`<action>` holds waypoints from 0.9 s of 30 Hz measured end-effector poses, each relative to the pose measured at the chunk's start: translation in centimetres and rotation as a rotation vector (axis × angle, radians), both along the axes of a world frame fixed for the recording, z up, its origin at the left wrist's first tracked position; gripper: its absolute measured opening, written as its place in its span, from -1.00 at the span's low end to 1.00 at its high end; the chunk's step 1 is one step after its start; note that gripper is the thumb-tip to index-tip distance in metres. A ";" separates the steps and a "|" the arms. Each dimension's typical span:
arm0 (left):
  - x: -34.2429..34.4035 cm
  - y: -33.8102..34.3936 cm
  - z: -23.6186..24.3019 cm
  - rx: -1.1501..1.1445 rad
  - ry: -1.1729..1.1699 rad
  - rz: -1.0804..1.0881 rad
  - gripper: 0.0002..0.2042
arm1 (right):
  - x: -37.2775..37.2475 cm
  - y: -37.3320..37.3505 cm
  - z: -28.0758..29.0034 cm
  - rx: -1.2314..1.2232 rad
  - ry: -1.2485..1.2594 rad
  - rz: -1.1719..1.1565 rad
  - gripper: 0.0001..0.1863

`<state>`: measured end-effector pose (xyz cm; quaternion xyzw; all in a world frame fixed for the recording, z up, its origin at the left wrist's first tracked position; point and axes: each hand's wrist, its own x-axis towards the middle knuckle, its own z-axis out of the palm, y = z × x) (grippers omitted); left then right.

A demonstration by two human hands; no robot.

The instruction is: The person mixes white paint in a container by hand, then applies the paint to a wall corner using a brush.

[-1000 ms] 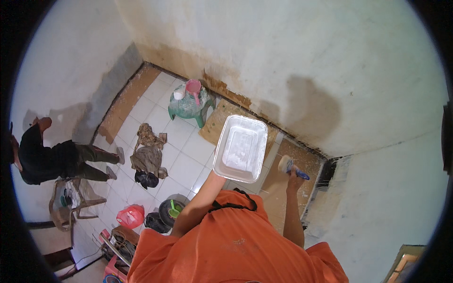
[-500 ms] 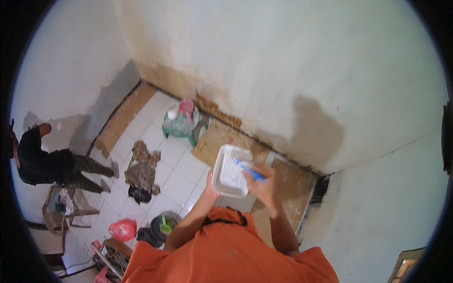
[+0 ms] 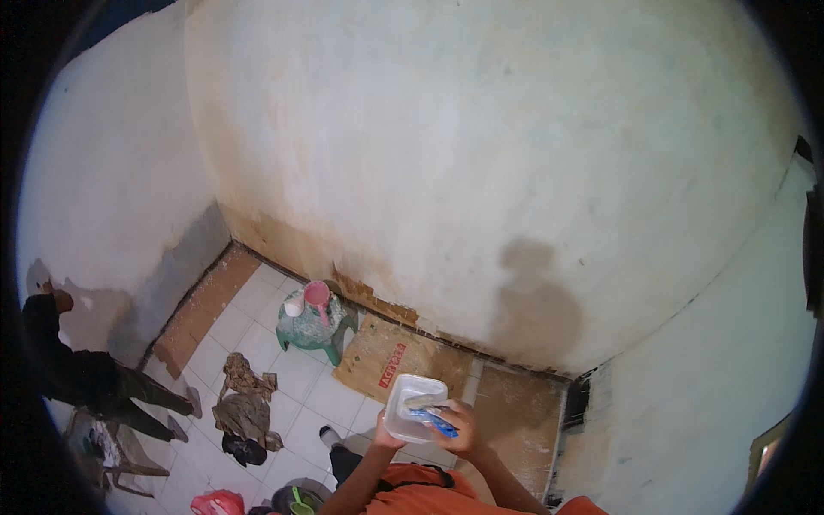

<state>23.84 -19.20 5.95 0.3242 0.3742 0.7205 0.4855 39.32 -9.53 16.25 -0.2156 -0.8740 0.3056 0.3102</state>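
My left hand [image 3: 385, 432] holds a white rectangular plastic tub [image 3: 396, 422] by its left side, in front of my orange shirt. Pale residue coats the inside of the tub. Over its right side, my right hand [image 3: 462, 428] is closed round a blue-handled paintbrush [image 3: 441, 423]. The pale brush head [image 3: 424, 401] lies across the tub's opening; whether it touches the bottom I cannot tell.
A green stool [image 3: 307, 330] bears a pink dipper [image 3: 318, 294] and a white cup [image 3: 293, 305]. Cardboard [image 3: 365, 360] lies along the stained wall. Dirty rags [image 3: 245, 412] and a red bag [image 3: 216, 503] are on the tiles. At left, another person [image 3: 81, 378] faces the wall, near a chair [image 3: 133, 475].
The view has tilted up, so more wall shows and my hands sit lower in the picture. The brush has turned, and its pale head now shows over the tub.
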 end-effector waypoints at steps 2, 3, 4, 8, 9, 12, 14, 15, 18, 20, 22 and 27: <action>-2.5 -0.1 -2.2 0.070 -0.793 -0.181 -0.48 | -2.3 -0.4 1.0 0.063 0.078 0.001 -0.77; -3.6 0.3 -1.7 0.078 -0.788 -0.186 -0.48 | -3.2 -0.7 1.4 0.099 0.008 -0.045 -0.77; -4.7 0.4 -1.3 -0.017 -0.799 -0.171 -0.47 | -4.5 -0.9 1.6 0.136 -0.061 -0.087 -0.77; -12.3 -0.8 0.8 -0.170 -0.823 -0.170 -0.39 | -11.6 -1.6 2.5 0.084 -0.186 -0.025 -0.76; -14.7 -1.6 1.0 -0.100 -0.868 -0.238 -0.39 | -14.2 -1.7 3.1 0.102 -0.215 -0.014 -0.76; -21.3 -2.8 1.8 -0.197 -0.771 -0.129 -0.43 | -20.9 -2.1 4.1 0.129 -0.197 0.021 -0.78; -25.3 -3.7 1.5 -0.214 -0.702 -0.047 -0.44 | -25.2 -2.4 4.0 0.146 -0.141 0.039 -0.79; -26.8 -4.1 1.9 -0.238 -0.642 0.022 -0.45 | -26.9 -2.7 3.7 0.078 -0.152 0.056 -0.79; -32.0 -5.4 4.7 -0.064 -0.784 -0.073 -0.44 | -32.0 -3.6 3.8 -0.012 -0.107 0.060 -0.79; -34.1 -5.9 2.9 -0.111 -0.738 0.075 -0.42 | -35.2 -4.1 3.5 -0.038 -0.027 0.050 -0.78; -36.9 -6.0 1.7 -0.152 -0.679 0.193 -0.40 | -37.9 -3.6 1.7 -0.188 -0.148 0.078 -0.75; -41.3 -6.0 2.5 -0.153 -0.698 0.200 -0.39 | -43.3 -3.3 1.0 -0.180 -0.074 0.047 -0.73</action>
